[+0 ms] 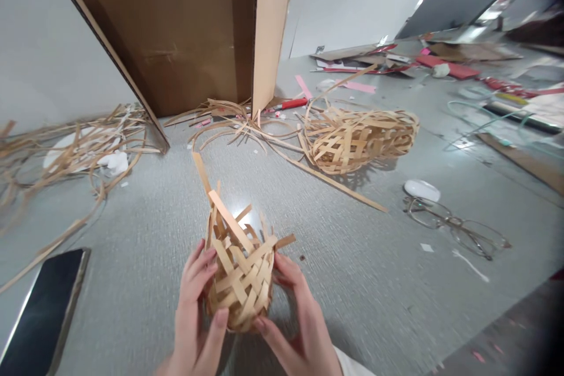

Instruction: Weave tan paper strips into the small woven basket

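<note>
A small basket of woven tan strips (242,282) is held just above the grey table at the lower middle, with loose strip ends sticking up from its top. My left hand (198,299) grips its left side, thumb at the front near the bottom. On the right side my right hand (297,308) holds it too, its thumb at the lower edge and its fingers partly hidden behind the weave. One longer strip (231,220) slants across the basket's upper part.
Behind lies a larger woven piece (361,138). Glasses (453,223) and a white oval object (422,190) are at right, a phone (46,311) at left. Loose strips (101,153) lie by an open cardboard box (268,29). A red-handled tool (294,103) is near it.
</note>
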### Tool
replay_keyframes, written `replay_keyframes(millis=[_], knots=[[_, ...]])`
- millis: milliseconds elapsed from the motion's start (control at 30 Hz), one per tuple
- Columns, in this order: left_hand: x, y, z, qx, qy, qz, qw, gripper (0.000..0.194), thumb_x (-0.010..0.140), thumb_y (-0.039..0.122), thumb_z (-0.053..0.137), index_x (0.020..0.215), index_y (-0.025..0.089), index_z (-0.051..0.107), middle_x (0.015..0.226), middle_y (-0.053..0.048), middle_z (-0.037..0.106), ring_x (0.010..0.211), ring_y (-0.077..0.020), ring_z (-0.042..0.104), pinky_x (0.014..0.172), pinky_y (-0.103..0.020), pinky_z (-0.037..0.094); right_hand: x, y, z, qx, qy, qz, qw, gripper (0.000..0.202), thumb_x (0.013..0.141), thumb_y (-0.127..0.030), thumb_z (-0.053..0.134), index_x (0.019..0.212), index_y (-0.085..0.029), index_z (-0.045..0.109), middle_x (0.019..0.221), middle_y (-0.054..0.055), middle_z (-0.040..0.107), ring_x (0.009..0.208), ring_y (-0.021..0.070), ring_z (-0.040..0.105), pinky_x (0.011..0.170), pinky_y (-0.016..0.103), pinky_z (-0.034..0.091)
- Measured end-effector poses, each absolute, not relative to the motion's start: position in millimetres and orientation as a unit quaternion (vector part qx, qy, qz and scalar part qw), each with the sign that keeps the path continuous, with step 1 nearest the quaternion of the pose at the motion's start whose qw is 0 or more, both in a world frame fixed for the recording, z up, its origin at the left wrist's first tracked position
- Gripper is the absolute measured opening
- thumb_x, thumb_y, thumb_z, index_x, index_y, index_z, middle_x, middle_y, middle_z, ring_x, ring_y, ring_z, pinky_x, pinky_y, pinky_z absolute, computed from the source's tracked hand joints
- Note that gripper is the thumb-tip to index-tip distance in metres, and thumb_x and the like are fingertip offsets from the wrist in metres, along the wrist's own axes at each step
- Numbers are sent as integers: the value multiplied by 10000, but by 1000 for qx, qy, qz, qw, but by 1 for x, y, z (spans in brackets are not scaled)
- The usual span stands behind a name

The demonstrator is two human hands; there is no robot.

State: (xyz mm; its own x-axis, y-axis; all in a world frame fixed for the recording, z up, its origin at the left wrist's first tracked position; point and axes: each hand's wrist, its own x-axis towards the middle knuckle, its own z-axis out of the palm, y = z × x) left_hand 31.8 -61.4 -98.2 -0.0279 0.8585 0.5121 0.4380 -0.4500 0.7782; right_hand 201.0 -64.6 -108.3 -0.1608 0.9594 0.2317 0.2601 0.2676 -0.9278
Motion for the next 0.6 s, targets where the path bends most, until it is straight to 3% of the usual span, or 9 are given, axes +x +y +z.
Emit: replay_keyframes(millis=[167,267,433,600], knots=[[33,-58,-93,626,534,522,225,424,899,100,476,1290,261,450,1432,-33,426,1366,-132,344,1111,-244,292,211,-48,-78,-472,-707,222,478,289,914,-195,526,1200,-197,485,1207,118,502,1114,239,517,918,373,472],[33,-57,-88,656,518,510,205,450,866,63,500,1279,239,464,1372,-57,460,1362,-151,343,1118,-268,286,214,-28,-50,-420,-765,139,468,231,900,-79,504,1077,-202,587,1120,83,538,1028,224,518,879,368,441],[35,-59,-83,691,468,522,176,454,798,5,540,1187,232,476,1264,-52,535,1353,-166,357,1106,-299,314,210,0,-21,-386,-810,185,400,96,852,-139,640,931,-188,667,962,69,617,871,231,537,748,388,444],[35,-59,-79,679,463,527,219,389,796,-6,519,1090,244,467,1168,-37,595,1323,-162,396,1045,-310,391,205,6,-22,-402,-791,277,368,173,750,-46,729,844,-183,681,1019,81,594,961,239,544,816,387,475]])
